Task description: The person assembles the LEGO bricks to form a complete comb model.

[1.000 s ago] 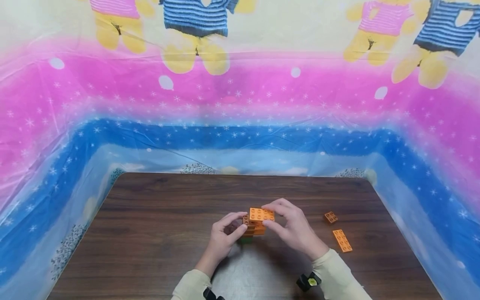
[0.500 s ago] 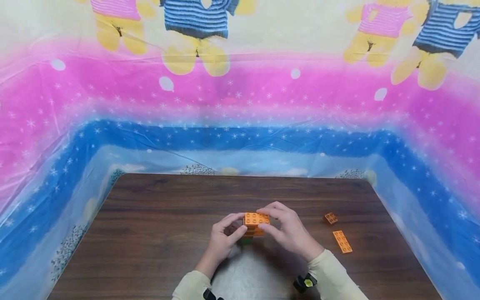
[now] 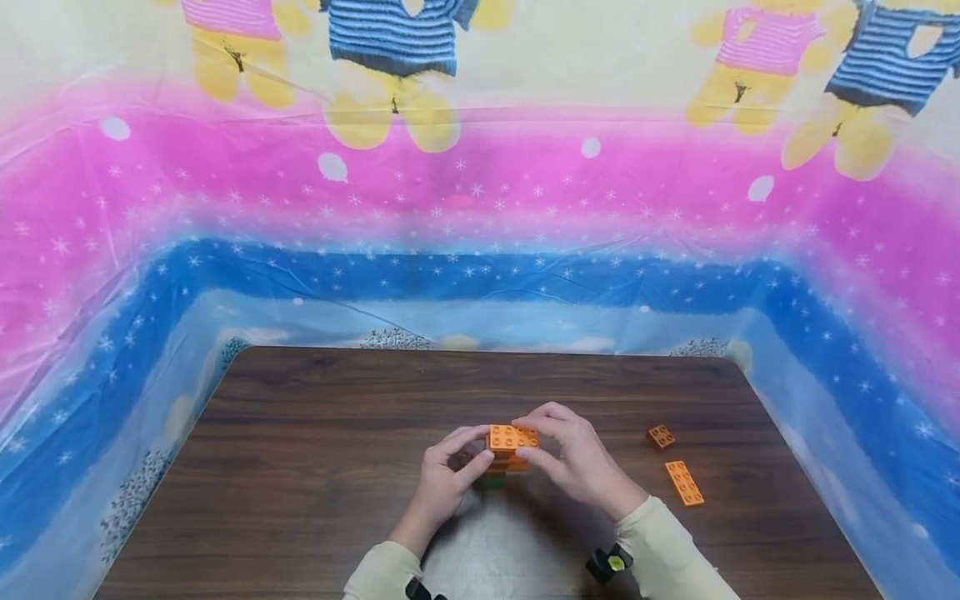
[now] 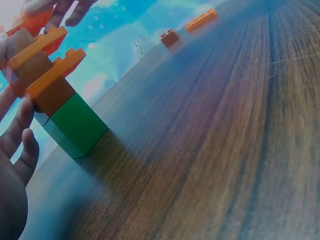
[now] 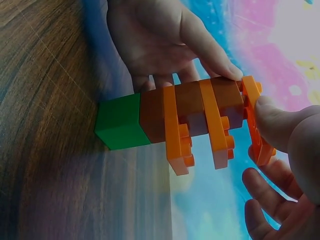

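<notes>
A tower of toy bricks stands on the table, with a green block (image 5: 117, 121) at its foot. Brown bricks (image 5: 151, 116) and orange plates (image 5: 172, 131) alternate above it, the plates jutting out to one side. My left hand (image 3: 441, 477) grips the tower's upper part, thumb on the highest brown brick (image 5: 227, 97). Between thumb and fingers, my right hand (image 3: 581, 458) pinches the free end of the top orange plate (image 3: 504, 437). That plate lies over the highest brown brick, with a narrow gap and a bit of stud showing in the right wrist view.
To the right on the dark wood table (image 3: 315, 433) lie a small brown brick (image 3: 662, 436) and a loose orange plate (image 3: 685, 483). A printed pink and blue cloth (image 3: 480, 217) hangs round the table's back and sides.
My right hand has moved left and slightly down with the orange plate, bringing it over the tower's top. Between half a second ago and now hardly anything differs. The left hand has kept its place.
</notes>
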Demonstrator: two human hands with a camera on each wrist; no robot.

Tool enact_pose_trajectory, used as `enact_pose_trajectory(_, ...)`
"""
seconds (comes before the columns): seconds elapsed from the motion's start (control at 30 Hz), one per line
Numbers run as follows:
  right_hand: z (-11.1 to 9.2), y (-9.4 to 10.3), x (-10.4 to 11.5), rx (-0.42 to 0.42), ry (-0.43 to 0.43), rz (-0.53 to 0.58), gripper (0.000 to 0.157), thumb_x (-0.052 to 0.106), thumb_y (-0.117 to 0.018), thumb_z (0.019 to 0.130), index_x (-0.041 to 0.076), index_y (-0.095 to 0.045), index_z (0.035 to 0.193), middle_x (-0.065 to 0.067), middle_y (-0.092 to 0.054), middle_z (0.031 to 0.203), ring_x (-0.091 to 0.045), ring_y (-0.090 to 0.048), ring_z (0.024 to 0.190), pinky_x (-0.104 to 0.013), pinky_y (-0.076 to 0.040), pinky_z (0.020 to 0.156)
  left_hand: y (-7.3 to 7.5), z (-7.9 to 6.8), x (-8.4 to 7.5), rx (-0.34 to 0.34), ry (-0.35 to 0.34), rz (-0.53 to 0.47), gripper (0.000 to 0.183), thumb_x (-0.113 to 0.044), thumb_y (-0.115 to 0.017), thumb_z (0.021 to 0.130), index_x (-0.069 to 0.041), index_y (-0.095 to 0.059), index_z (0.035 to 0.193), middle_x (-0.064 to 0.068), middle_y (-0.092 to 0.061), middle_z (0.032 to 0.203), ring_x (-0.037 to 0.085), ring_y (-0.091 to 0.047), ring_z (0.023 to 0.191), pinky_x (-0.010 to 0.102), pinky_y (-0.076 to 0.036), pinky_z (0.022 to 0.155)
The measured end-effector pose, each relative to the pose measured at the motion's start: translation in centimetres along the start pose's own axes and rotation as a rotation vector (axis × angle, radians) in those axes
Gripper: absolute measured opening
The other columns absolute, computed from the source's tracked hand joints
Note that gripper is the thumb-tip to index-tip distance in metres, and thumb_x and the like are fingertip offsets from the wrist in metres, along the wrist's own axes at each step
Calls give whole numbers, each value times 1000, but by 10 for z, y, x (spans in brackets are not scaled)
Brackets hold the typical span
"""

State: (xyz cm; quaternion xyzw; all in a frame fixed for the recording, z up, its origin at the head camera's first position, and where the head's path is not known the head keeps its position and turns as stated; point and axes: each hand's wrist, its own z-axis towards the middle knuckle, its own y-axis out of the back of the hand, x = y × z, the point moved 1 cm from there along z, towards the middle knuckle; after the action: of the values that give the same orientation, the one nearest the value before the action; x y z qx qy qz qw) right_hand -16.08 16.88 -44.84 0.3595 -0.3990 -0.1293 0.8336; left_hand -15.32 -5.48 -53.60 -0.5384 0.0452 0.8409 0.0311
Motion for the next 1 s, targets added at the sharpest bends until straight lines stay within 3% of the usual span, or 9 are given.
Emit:
enact_pose_trajectory(0.17,1,0,-1,6,13,-43,35,20,-82,93,9,-75,126,6,-67,112,-9,-60,100,-36,-55,75,0,0,-1,2,-23,4,32,-3,-72,98,-7,-73,130,11,-74,117,18,-67,86,30,-56,71)
enact_pose_trajectory(0.4,2,1,-1,9,37,-93,34,23,-82,94,12,-76,126,5,-68,111,-11,-60,100,-30,-52,76,1,1,-4,-1,-1,34,32,-6,-74,98,-12,-74,130,6,-74,119,17,-66,88,29,-55,72)
enact_pose_trajectory(1.0,4,4,3,72,-15,-125,33,26,-80,95,18,-76,127,10,-66,111,-7,-54,100,-29,-50,77,1,0,-1,-3,-2,52,34,-7,-74,98,-11,-74,132,6,-74,118,15,-64,85,29,-55,71)
